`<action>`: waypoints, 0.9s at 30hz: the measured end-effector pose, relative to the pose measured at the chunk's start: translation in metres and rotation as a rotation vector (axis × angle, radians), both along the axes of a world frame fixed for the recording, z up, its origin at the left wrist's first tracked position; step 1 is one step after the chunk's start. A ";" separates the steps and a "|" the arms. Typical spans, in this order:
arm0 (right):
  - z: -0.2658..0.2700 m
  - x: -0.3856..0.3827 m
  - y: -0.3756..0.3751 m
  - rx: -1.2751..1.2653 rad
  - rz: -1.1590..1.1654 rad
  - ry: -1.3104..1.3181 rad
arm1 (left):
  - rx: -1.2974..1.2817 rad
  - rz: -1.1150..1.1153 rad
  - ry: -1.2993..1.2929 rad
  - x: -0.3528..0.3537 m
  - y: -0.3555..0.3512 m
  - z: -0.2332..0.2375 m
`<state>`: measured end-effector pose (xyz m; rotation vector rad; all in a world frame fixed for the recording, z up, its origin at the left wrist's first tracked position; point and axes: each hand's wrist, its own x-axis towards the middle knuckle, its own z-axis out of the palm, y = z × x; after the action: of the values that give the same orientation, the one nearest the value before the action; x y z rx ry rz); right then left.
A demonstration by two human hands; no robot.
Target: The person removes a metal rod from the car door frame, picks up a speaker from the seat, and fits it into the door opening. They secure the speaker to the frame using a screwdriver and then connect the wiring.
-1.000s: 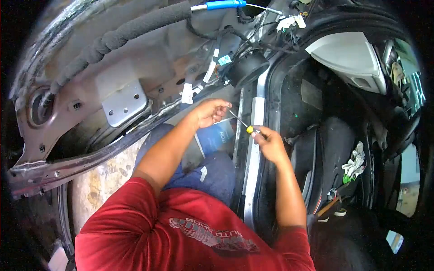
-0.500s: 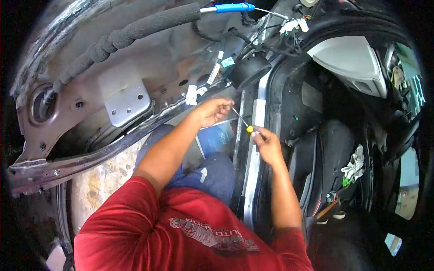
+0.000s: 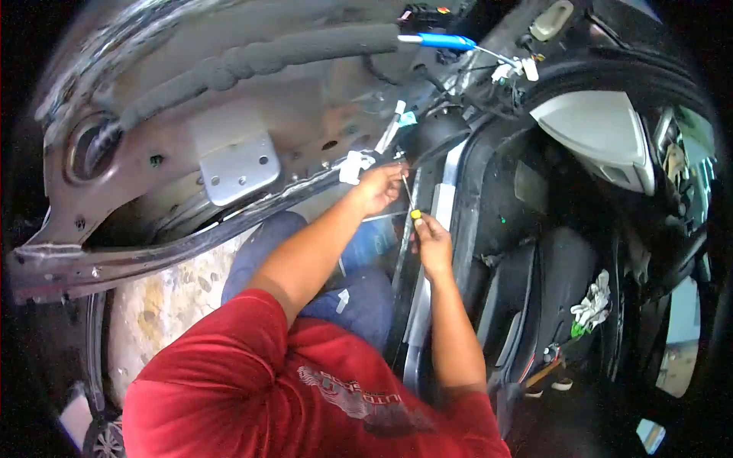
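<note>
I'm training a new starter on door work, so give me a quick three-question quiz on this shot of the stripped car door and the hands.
1. True or false: the right hand grips the yellow handle of the screwdriver.
2. The cable sleeve at the top of the door panel is: A red, B blue, C green.
3. Fill in: the left hand closes its fingers on the screwdriver's metal ____.
Key: 1 true; 2 B; 3 shaft.

Both hands [image 3: 405, 214] on screwdriver [image 3: 411, 200] beside stripped door [image 3: 229, 114]
</note>
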<state>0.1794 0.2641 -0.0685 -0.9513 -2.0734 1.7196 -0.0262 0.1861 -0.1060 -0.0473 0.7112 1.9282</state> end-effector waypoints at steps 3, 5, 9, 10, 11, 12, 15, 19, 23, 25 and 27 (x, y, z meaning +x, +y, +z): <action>-0.002 -0.005 0.007 0.031 0.003 -0.024 | 0.015 0.019 0.004 0.000 0.009 -0.005; 0.001 -0.008 0.011 0.020 0.021 -0.025 | 0.018 0.057 0.005 -0.002 0.012 -0.010; 0.007 -0.020 0.008 0.105 0.010 -0.047 | 0.030 0.136 -0.066 -0.003 0.017 -0.013; 0.008 -0.022 0.009 0.102 0.024 -0.044 | 0.038 0.156 -0.065 -0.005 0.017 -0.012; 0.009 -0.024 0.009 0.097 0.037 -0.040 | 0.035 0.205 -0.166 -0.007 0.019 -0.009; 0.009 -0.025 0.010 0.099 0.049 -0.039 | 0.049 0.204 -0.190 -0.007 0.018 -0.009; 0.008 -0.028 0.012 0.111 0.010 -0.025 | 0.047 0.239 -0.145 -0.003 0.021 -0.012; 0.020 -0.026 0.014 -0.020 0.049 -0.033 | -0.012 0.314 -0.129 0.004 0.029 -0.010; 0.022 -0.026 0.012 -0.138 0.033 0.016 | -0.044 0.335 -0.005 0.013 0.021 0.002; 0.020 -0.028 0.013 -0.129 0.030 0.025 | -0.011 0.353 -0.040 0.015 0.020 0.004; 0.021 -0.027 0.014 -0.171 0.020 0.033 | 0.019 0.424 -0.098 0.013 0.034 -0.008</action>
<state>0.1519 0.2782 -0.0478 -0.9455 -1.9467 1.9351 -0.0128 0.2204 -0.1140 -0.2999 0.6539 2.3174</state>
